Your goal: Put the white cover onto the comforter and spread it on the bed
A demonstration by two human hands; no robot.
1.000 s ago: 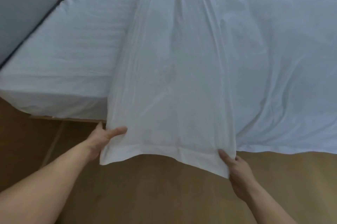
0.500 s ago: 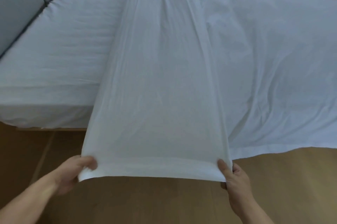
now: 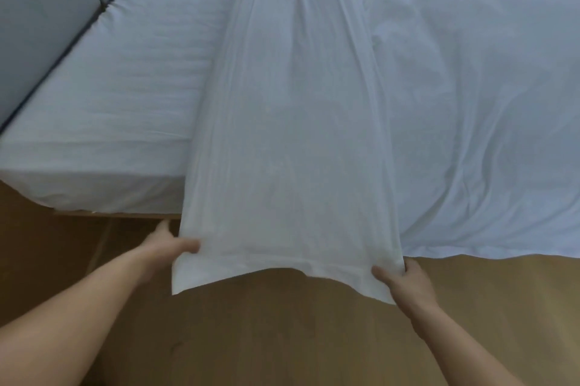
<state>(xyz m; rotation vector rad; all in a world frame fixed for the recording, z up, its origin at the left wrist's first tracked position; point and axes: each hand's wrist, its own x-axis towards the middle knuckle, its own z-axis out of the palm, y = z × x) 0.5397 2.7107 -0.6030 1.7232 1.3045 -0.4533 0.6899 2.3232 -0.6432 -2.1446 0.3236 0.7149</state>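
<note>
A long folded band of white cover (image 3: 288,121) runs from the far side of the bed (image 3: 135,77) across the mattress and out over its near edge. My left hand (image 3: 166,249) pinches the band's near left corner, thumb on top. My right hand (image 3: 405,283) grips the near right corner. The near hem hangs in the air above the floor, sagging between my hands. To the right, more white bedding (image 3: 477,109) lies spread and wrinkled over the bed, its edge draping over the near side. I cannot tell cover from comforter there.
A grey padded headboard (image 3: 40,15) stands at the far left. A wooden floor (image 3: 282,341) fills the foreground below my arms. A strip of wooden bed frame (image 3: 113,214) shows under the mattress.
My hands holding the hem rose slightly toward the bed and moved closer together. The hem, stretched straight half a second ago, now sags in the middle.
</note>
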